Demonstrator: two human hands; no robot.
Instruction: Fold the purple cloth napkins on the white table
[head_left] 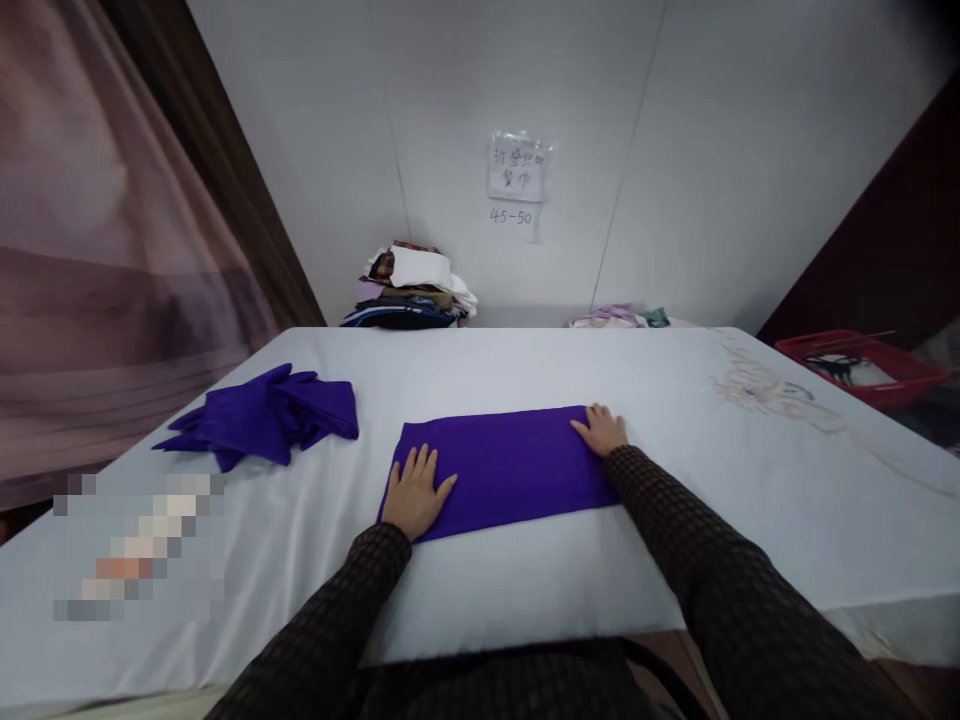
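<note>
Both hands (415, 497) (602, 432) rest on a flat purple cloth (514, 468).

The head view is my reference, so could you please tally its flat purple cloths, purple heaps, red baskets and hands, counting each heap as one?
Flat purple cloth: 1
Purple heap: 1
Red basket: 1
Hands, the left hand and the right hand: 2
Total: 5

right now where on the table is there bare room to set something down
Bare white tablecloth shows between the flat purple cloth and the table's far edge, and between that cloth and the pale stringy tangle. Crowded: the left, with crumpled purple fabric and a pixelated item.
</note>
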